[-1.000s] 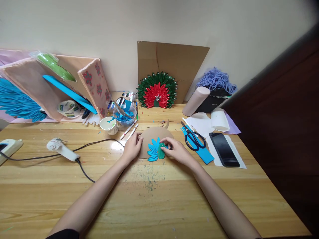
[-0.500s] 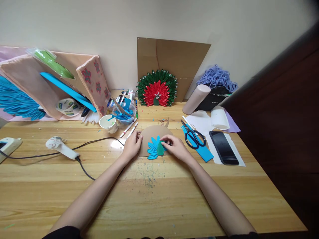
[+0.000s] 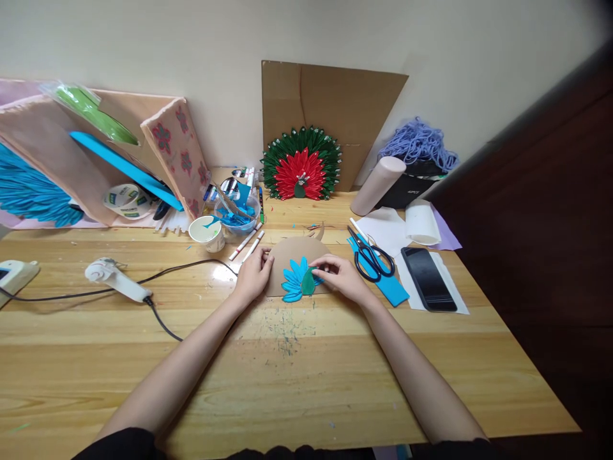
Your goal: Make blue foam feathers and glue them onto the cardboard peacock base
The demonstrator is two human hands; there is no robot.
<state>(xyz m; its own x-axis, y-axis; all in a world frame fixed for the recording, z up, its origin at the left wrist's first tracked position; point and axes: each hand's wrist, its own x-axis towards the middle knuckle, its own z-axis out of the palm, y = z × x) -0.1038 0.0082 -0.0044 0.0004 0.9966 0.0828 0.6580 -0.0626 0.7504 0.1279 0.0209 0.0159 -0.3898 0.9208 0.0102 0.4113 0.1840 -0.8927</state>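
A rounded piece of brown cardboard (image 3: 282,251) lies flat on the table in front of me. My left hand (image 3: 253,276) is closed on its left edge, the thumb on top. Blue fabric petals (image 3: 293,281) fan out on the cardboard around a green teardrop-shaped piece (image 3: 308,282). Over the right side of the fan, my right hand (image 3: 342,278) has its thumb and fingers pinched together at the upper right of the green piece. What lies between those fingertips is hidden, and the hand covers part of the right-hand petals.
Black-handled scissors (image 3: 373,259) rest on a blue strip (image 3: 390,291), beside a phone (image 3: 428,278). On the left lies a corded white glue gun (image 3: 117,281). A paper cup (image 3: 207,234), a bowl of blue scraps (image 3: 237,216) and a red-green fan ornament (image 3: 301,172) stand behind.
The whole view has shifted slightly. My right fingers have moved a little at the upper right of the green piece; my left hand keeps its hold on the cardboard.
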